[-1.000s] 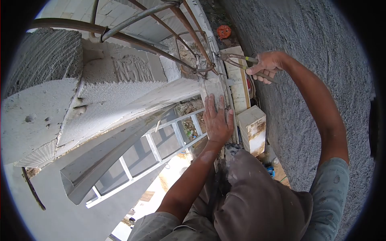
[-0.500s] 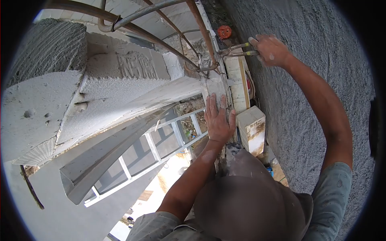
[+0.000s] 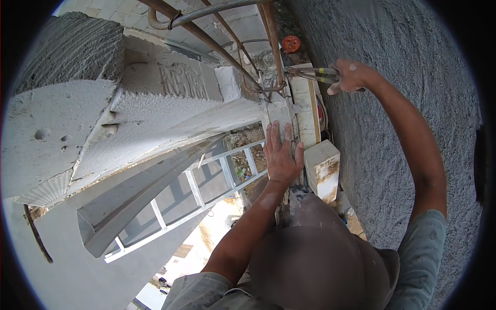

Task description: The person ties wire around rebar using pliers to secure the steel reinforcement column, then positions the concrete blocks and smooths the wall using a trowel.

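Observation:
My left hand [image 3: 281, 157] lies flat with fingers stretched out on the narrow concrete top of a wall [image 3: 277, 109]. In my right hand [image 3: 354, 76] are pincers [image 3: 312, 73] with yellow-green grips, held out sideways in front of the rough grey wall. The pincers' jaws reach the foot of a rusty steel bar [image 3: 277, 46], where bent bar and tie wire meet. Whether the jaws bite on wire is too small to tell.
An aluminium ladder [image 3: 192, 188] leans below on the left, beside a bent grey metal sheet [image 3: 129, 199]. White blocks [image 3: 323, 168] stand right of my left hand. An orange round piece [image 3: 291, 44] lies beyond the bars. Rough grey wall [image 3: 392, 103] rises at right.
My right hand has turned, and the pincers' handles have come closer together. My left hand stays flat on the wall top. The view has shifted slightly.

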A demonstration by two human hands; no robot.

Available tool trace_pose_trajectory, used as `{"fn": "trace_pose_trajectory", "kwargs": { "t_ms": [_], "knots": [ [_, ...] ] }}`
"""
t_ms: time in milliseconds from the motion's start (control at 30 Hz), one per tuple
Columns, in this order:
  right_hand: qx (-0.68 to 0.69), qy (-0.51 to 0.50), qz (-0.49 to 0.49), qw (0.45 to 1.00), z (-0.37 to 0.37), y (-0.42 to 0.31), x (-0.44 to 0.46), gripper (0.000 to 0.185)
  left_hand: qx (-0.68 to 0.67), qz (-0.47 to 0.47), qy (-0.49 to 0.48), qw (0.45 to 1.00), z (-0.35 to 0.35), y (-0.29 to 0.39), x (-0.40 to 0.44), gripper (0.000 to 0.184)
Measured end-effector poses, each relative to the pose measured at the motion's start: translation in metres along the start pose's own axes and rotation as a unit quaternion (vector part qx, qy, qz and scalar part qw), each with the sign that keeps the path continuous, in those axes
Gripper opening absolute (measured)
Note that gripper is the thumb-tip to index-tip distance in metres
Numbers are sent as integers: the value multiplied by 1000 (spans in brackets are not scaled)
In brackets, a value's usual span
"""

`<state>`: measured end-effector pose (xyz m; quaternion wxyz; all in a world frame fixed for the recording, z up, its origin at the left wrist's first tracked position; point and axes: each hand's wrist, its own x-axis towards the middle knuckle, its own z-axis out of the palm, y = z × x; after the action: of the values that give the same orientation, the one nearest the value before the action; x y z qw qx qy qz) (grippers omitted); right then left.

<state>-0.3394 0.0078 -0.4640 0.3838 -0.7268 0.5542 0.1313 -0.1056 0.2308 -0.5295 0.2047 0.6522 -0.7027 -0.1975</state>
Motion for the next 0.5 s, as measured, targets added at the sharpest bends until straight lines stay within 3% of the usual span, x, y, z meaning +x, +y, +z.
{"fn": "trace_pose_trajectory", "kwargs": {
  "t_ms": [133, 233, 333, 433, 500],
  "knots": [
    [6, -79, 36, 996, -2, -3, 0, 31, 2, 5, 26, 1000, -4, 5, 6, 56],
    [55, -87, 41, 994, -1, -8, -2, 28, -164, 34, 51, 985, -50, 31, 30, 49],
    [47, -74, 44, 995, 10, 3, 4, 30, -138, 240, 183, 943, -192, 115, 66, 44],
    [14, -34, 5, 999, 8, -3, -5, 19, -132, 290, 392, 863, -295, 166, 93, 49],
    [-4, -16, -11, 1000, 16, 2, 1, 21, -99, 273, 489, 823, -342, 191, 106, 47]
  ]
}}
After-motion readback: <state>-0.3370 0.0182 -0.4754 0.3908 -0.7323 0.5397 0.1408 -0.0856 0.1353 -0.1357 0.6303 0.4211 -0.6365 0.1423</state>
